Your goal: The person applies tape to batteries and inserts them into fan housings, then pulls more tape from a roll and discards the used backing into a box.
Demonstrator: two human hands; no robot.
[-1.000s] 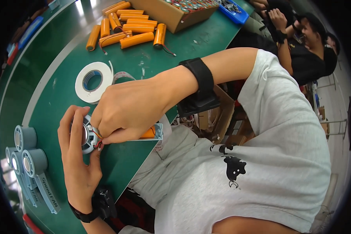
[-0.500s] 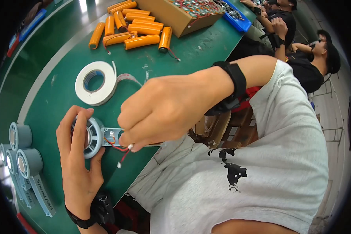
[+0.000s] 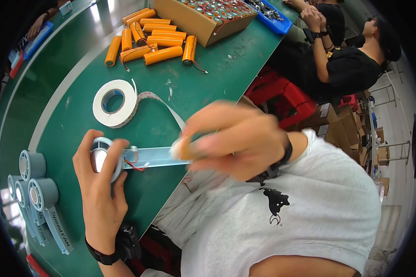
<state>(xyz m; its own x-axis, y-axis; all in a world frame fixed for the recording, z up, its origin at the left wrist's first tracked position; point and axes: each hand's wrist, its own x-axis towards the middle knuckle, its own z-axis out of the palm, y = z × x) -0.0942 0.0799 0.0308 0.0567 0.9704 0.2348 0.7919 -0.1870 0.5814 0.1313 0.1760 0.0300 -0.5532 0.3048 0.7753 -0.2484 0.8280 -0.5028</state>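
My left hand (image 3: 101,184) is wrapped around the round head of a light-blue handheld fan, whose open handle shell (image 3: 155,156) points right toward the table edge. Thin red wires (image 3: 136,167) with small white connectors stick out where the handle meets the head. Over the handle's far end is my right hand (image 3: 240,138), smeared by motion, its fingers bent. Whether it grips anything cannot be made out. A roll of white double-sided tape (image 3: 127,111) lies beyond the fan, and its loose strip (image 3: 164,106) runs toward my right hand.
Several orange battery packs (image 3: 164,54) with wires lie at the back beside a cardboard box (image 3: 185,23) of more packs. A blue tray (image 3: 282,25) holds small parts. Several light-blue fans (image 3: 44,194) stand at left. People sit at right, near a red stool (image 3: 282,92).
My right hand has moved right, off the wires and along the handle, uncovering the inside of the shell. My left hand keeps its hold on the fan head. The whole view has shifted slightly.
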